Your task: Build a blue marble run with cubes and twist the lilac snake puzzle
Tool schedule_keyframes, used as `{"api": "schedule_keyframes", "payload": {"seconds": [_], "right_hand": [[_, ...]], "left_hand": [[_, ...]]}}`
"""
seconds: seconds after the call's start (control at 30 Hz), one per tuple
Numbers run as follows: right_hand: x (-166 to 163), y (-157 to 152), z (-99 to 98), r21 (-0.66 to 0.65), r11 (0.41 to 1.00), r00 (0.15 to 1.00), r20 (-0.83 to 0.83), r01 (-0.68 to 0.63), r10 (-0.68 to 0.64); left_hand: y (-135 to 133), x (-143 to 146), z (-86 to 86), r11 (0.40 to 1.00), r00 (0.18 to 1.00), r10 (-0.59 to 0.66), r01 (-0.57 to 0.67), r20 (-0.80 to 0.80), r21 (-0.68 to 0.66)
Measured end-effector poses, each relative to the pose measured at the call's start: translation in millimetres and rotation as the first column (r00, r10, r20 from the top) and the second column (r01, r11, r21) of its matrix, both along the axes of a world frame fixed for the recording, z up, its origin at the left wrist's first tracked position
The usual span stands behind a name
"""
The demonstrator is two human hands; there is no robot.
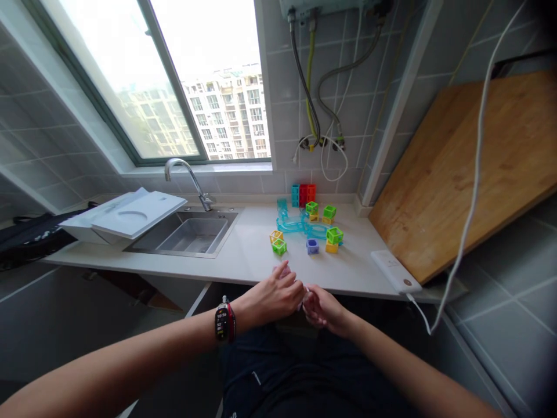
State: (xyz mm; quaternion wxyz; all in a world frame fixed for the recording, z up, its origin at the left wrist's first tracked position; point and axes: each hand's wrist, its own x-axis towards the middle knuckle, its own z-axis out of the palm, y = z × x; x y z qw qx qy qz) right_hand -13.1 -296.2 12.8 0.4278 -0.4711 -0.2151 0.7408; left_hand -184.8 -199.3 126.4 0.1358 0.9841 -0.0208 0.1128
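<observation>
two bare hands meet just over the front edge of a kitchen counter. the left hand [282, 293] has bent fingers closed about a small pale pink piece [285, 271], mostly covered by them. the right hand [324, 310] is curled up against it, fingertips drawn in; whether it pinches the piece too, i cannot tell. on the left wrist are a black smartwatch [221, 322] and a thin red band [232, 321].

beyond the hands stand hollow plastic cubes with open, window-like sides: a yellow cube [275, 235] touching a green cube [279, 247], a violet-blue cube [312, 247] alone, and three green-and-yellow pairs, the nearest stack [334, 238] having green on top. glassy, see-through turquoise track pieces [298, 225] curve between them. at the back, teal, red and orange frames [303, 195] stand upright side by side.

the countertop [243, 249] is smooth and white, with a brushed-steel sink [198, 235], a shiny arched faucet [187, 168] and flat white panels [134, 215] overlapping the sink's left side. at right, a grainy wooden board [470, 168] leans by a white rounded slab [394, 271] with a cable. grey tiles [282, 104] surround a bright window [165, 87] facing pale apartment blocks.
</observation>
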Motion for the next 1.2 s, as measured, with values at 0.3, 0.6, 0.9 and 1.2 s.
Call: {"api": "schedule_keyframes", "payload": {"seconds": [0.3,0.6,0.9,1.2], "right_hand": [[-5.6,-80.8,-41.9,0.086,0.957,0.959,0.031,0.277,-0.281],[7.7,-105.2,-38.1,0.260,0.896,0.887,0.204,0.359,-0.415],[-8.9,-123.9,2.7,0.580,0.766,0.774,0.337,0.278,-0.536],[-30.4,-119.3,16.1,0.572,0.820,0.894,0.348,0.036,-0.282]], "left_hand": [[-10.5,44.8,56.7,0.902,0.909,-0.417,0.415,-0.008,0.116],[-22.1,47.1,39.8,0.783,0.856,-0.514,0.492,-0.048,0.380],[-59.4,-5.1,-24.8,0.625,0.906,0.289,0.066,0.309,-0.778],[-116.0,-62.6,-82.9,-0.492,0.767,0.641,0.409,-0.003,-0.769]]}}
